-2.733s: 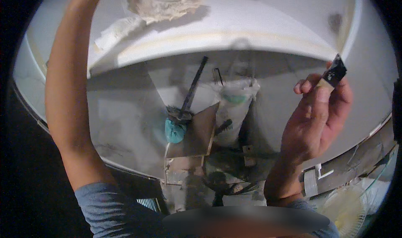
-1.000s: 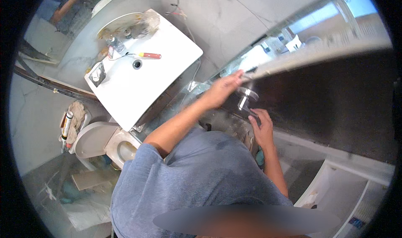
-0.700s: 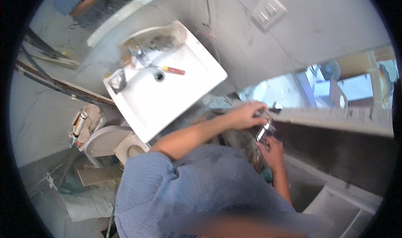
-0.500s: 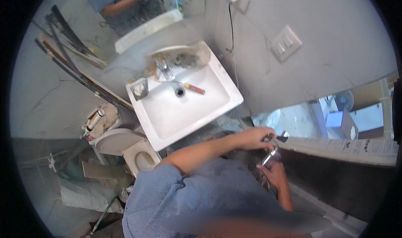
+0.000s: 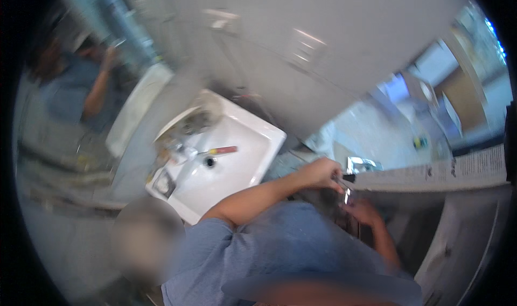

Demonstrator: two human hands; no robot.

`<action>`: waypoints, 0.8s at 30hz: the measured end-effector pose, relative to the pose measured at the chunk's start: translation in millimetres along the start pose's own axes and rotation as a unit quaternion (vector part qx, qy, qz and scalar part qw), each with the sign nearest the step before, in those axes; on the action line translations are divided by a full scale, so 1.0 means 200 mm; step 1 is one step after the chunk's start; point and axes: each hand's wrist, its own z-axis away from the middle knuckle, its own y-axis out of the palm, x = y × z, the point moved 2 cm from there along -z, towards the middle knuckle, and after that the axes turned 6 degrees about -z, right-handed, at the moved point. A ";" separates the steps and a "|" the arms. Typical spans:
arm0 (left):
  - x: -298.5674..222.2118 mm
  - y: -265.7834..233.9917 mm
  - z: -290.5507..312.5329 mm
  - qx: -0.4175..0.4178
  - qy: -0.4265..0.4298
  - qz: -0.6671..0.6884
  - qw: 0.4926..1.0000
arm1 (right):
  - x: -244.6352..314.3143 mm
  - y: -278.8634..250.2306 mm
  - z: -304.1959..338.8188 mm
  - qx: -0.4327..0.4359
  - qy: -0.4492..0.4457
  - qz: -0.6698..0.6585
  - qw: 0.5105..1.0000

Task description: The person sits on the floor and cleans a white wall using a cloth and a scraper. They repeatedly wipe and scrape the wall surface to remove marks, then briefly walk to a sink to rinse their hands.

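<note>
Both hands are at a shiny chrome piece that looks like a door handle (image 5: 347,196), beside the end of a long board-like door edge (image 5: 431,171) covered in printed paper. My left hand (image 5: 324,174) reaches across from the left, its fingers closed at the handle's upper end. From below, my right hand (image 5: 364,212) grips its lower part; blur hides the exact fingertips. A small black part (image 5: 349,178) sits at the paper-covered end. Just beyond that edge is another chrome fitting (image 5: 364,165).
A white sink (image 5: 242,163) stands to the left, with a red-handled tool (image 5: 222,150) and a tap (image 5: 186,151). A mirror (image 5: 64,106) hangs at far left. Wall switches (image 5: 308,47) are above. Boxes (image 5: 431,85) lie beyond the opening at right.
The view has turned, so sink and switches have shifted left and more shows beyond the opening. The chrome fitting past the edge is more visible. Both hands remain at the handle.
</note>
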 end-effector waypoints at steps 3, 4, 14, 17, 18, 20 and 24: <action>-0.08 0.03 0.04 0.049 0.000 -0.032 0.998 | -0.02 0.09 0.10 -0.052 -0.010 -0.046 0.998; -0.13 0.04 0.05 0.077 0.001 -0.043 0.996 | -0.10 0.19 0.12 -0.096 -0.030 -0.083 0.992; -0.11 0.11 0.05 0.320 0.100 0.088 0.938 | -0.65 0.47 0.53 -0.299 0.197 -0.192 0.914; -0.04 0.09 0.00 0.385 0.101 0.123 0.909 | -0.73 0.56 0.70 -0.325 0.293 -0.201 0.876; 0.00 0.08 -0.03 0.384 0.106 0.126 0.909 | -0.75 0.59 0.74 -0.332 0.319 -0.201 0.865; 0.11 0.07 -0.07 0.370 0.076 0.157 0.912 | -0.77 0.64 0.79 -0.343 0.361 -0.202 0.843; 0.43 -0.05 -0.13 0.343 -0.039 0.193 0.918 | -0.75 0.76 0.81 -0.359 0.427 -0.211 0.803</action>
